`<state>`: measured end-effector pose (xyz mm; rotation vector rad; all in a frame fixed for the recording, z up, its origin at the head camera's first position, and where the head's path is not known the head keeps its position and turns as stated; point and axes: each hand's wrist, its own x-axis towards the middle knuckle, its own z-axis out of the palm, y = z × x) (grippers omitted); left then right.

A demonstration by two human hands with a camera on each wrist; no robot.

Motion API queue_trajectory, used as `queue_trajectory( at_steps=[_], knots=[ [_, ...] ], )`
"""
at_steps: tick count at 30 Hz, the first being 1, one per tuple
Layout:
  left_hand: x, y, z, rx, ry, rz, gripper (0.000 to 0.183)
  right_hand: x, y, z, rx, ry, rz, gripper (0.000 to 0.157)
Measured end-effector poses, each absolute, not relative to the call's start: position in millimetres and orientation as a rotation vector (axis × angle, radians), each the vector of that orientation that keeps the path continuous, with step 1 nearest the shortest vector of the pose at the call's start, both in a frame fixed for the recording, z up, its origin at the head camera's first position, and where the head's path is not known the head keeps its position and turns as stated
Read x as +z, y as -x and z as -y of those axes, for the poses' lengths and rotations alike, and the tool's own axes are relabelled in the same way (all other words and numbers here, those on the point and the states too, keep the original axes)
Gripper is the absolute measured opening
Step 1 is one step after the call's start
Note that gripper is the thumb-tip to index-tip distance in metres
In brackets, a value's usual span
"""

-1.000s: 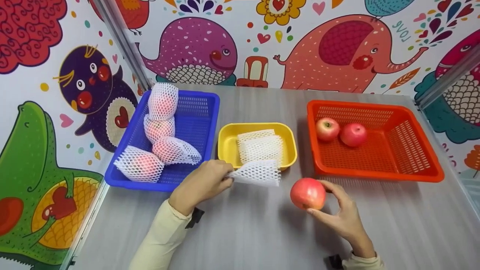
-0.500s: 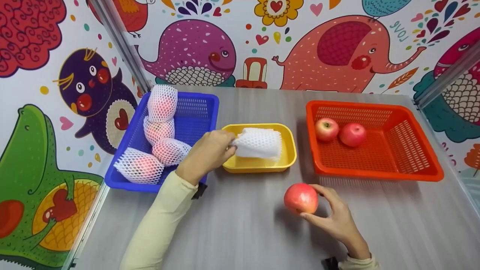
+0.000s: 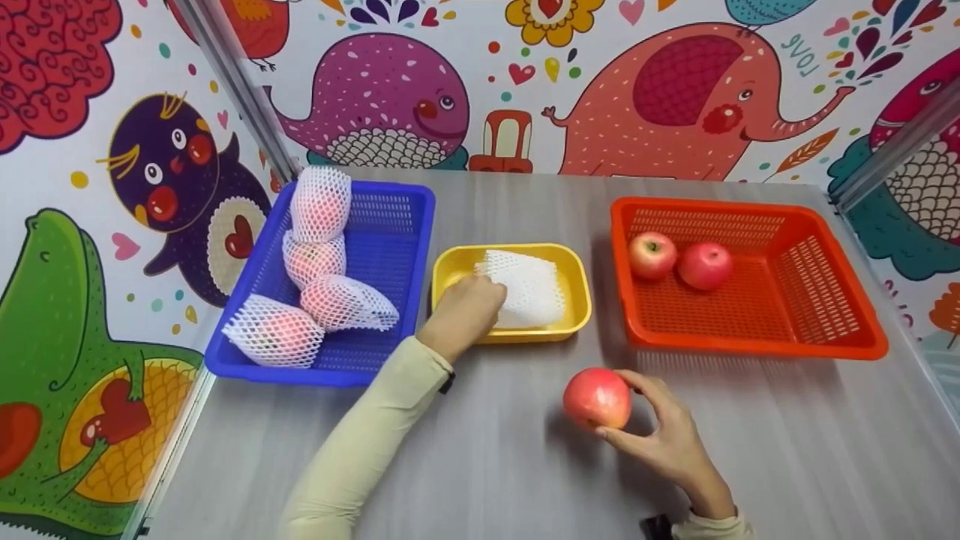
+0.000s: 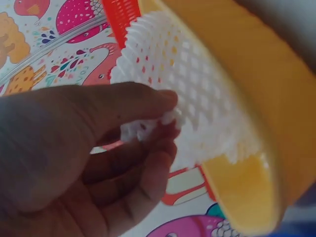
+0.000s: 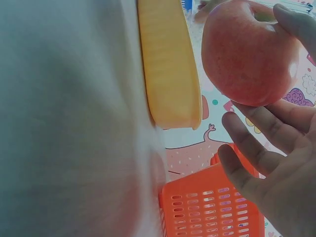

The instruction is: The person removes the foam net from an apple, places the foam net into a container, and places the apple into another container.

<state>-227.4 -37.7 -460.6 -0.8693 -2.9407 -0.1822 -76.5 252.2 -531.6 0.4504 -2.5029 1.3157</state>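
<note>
My left hand point(image 3: 466, 311) is over the left part of a yellow plastic basket point(image 3: 574, 330). Between its thumb and fingers it pinches the edge of a white foam fruit net point(image 3: 531, 294), seen closer in the left wrist view as a mesh sleeve point(image 4: 200, 84). The net lies inside the basket; whether others lie under it is hard to tell. Nearer the front, my right hand point(image 3: 671, 439) holds a red apple point(image 3: 596, 397) between thumb and fingers, just above the table. In the right wrist view the apple point(image 5: 247, 57) is bare, with several fingers spread below it.
Left of the yellow basket stands a blue basket point(image 3: 426, 247) containing several apples in foam nets point(image 3: 319, 206). A red basket point(image 3: 772, 300) on the right holds two bare apples point(image 3: 706, 265). Printed panels point(image 3: 517, 97) wall the grey table point(image 3: 502, 450) at the back and sides.
My left hand swung the foam net from in front of the yellow basket back over it, then moved right and into it. The right hand shifted slightly left with the apple.
</note>
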Motion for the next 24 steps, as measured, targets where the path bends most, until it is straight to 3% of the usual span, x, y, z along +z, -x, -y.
queue_trajectory(
  at_steps=[5, 14, 24],
  knots=[
    [-479, 236, 23, -0.087, 0.861, 3.069, 0.017, -533, 77, -254, 1.299, -0.438, 2.507, 0.078],
    [-478, 245, 35, -0.303, 0.849, 3.241, 0.009, -534, 80, -257, 1.282, -0.452, 2.478, 0.079],
    [-448, 209, 57, -0.363, 0.791, 3.139, 0.024, -531, 81, -256, 1.308, -0.415, 2.485, 0.079]
  ],
)
